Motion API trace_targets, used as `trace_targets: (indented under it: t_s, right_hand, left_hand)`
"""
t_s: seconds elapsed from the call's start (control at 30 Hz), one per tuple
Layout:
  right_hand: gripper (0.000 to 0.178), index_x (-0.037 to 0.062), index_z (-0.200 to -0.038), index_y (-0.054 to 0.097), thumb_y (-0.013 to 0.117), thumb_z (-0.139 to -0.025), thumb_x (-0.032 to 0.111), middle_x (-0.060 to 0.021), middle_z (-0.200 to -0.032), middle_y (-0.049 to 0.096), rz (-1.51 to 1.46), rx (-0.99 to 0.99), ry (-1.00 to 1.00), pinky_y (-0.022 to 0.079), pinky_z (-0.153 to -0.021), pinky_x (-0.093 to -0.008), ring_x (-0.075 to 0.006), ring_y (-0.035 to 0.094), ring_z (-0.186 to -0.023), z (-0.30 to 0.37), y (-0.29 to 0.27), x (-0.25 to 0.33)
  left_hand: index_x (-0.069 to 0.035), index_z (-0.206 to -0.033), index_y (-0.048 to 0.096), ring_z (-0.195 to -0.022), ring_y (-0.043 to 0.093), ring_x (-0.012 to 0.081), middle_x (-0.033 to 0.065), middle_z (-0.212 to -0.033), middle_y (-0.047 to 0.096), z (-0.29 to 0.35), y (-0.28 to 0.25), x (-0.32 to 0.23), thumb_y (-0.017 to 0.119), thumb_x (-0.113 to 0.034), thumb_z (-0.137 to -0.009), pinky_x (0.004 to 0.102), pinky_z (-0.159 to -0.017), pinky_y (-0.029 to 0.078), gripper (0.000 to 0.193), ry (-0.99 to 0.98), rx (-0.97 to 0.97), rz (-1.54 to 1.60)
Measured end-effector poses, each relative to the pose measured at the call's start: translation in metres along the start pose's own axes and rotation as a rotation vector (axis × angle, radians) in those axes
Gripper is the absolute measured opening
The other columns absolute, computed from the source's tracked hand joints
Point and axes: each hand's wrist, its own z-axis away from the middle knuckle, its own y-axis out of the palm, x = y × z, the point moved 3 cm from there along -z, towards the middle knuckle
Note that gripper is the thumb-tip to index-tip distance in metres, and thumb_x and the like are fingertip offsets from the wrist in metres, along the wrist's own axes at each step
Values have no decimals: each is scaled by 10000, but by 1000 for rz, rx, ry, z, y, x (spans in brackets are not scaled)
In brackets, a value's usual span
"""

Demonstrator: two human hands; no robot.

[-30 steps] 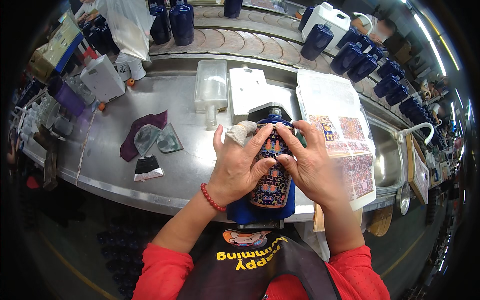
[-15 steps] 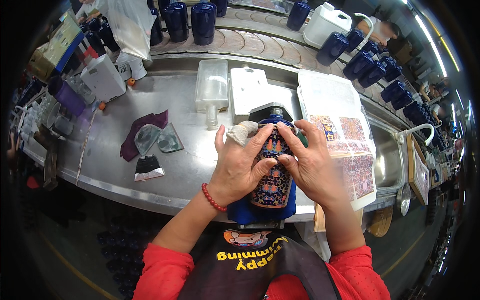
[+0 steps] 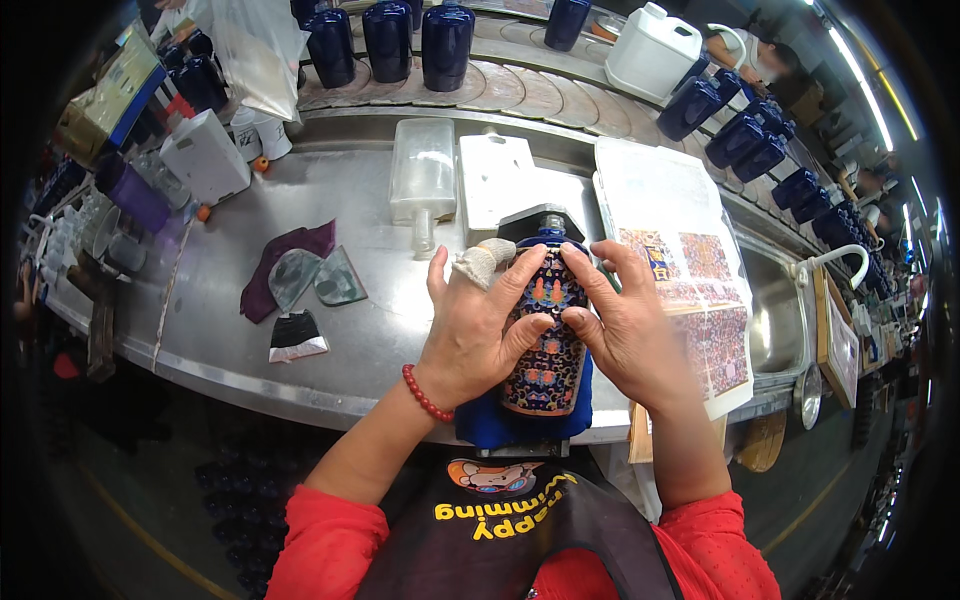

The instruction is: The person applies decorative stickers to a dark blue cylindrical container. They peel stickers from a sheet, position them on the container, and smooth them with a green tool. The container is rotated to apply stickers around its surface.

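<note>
A dark blue glass bottle covered with a colourful floral pattern lies tilted on a blue cloth, its neck pointing away from me. My left hand rests on its left side, index fingertip near the shoulder and thumb on the pattern. One left finger wears a whitish cloth finger cover. From the right side, my right hand presses with index finger and thumb. Both hands have their fingers spread, not wrapped round the bottle. Behind the bottle's neck is a grey angled support.
Patterned decal sheets lie to the right, beside a sink. A clear bottle and a white block lie ahead. Scraper pieces and a purple cloth are left. Blue bottles ride a conveyor.
My right index finger and thumb have slid slightly right on the bottle. On the conveyor, the near row of blue bottles has moved right; a bottle in the far row has moved left.
</note>
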Motion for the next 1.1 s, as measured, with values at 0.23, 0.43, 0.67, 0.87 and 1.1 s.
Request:
trace_targets:
  t_s: [0.23, 0.43, 0.67, 0.87, 1.1]
  right_hand:
    - [625, 94, -1465, 517, 746, -907, 257, -243, -1381, 485, -116, -61, 3, 440, -1058, -479, -430, 486, -1261, 1, -2, -8]
    - [622, 48, -1451, 514, 754, -901, 217, -236, -1375, 502, -98, -117, -48, 438, -1058, -480, -421, 502, -1255, 2, -10, -14]
    - [605, 19, -1423, 527, 758, -885, 170, -234, -1374, 514, -77, -131, -77, 433, -1062, -481, -420, 507, -1255, 6, -11, -16]
    - [595, 15, -1407, 540, 765, -875, 160, -232, -1371, 521, -104, -149, -62, 434, -1058, -482, -423, 508, -1252, 10, -12, -22]
    - [580, 11, -1393, 550, 764, -871, 146, -229, -1364, 526, -101, -147, -65, 437, -1055, -481, -418, 511, -1245, 13, -11, -23]
  left_hand:
    - [-94, -1376, 580, -1228, 530, 315, 136, -1261, 598, -10, -6, 0, 543, -486, -1013, 653, -1127, 160, 535, 32, 5, -24]
    - [-56, -1228, 629, -1206, 528, 355, 188, -1242, 610, -24, -6, -3, 593, -187, -917, 469, -1096, 311, 340, -56, -44, 78]
    - [-34, -1115, 623, -1161, 523, 353, 163, -1185, 607, -45, -8, -7, 557, -94, -865, 453, -1059, 363, 266, -130, 65, 185]
    - [-26, -1082, 615, -1158, 509, 354, 189, -1193, 597, -54, -12, -5, 551, -75, -849, 436, -1052, 374, 247, -148, 92, 176]
    - [-44, -1045, 620, -1231, 471, 353, 202, -1255, 571, -56, -8, 4, 557, -67, -839, 443, -1088, 352, 216, -226, 228, 249]
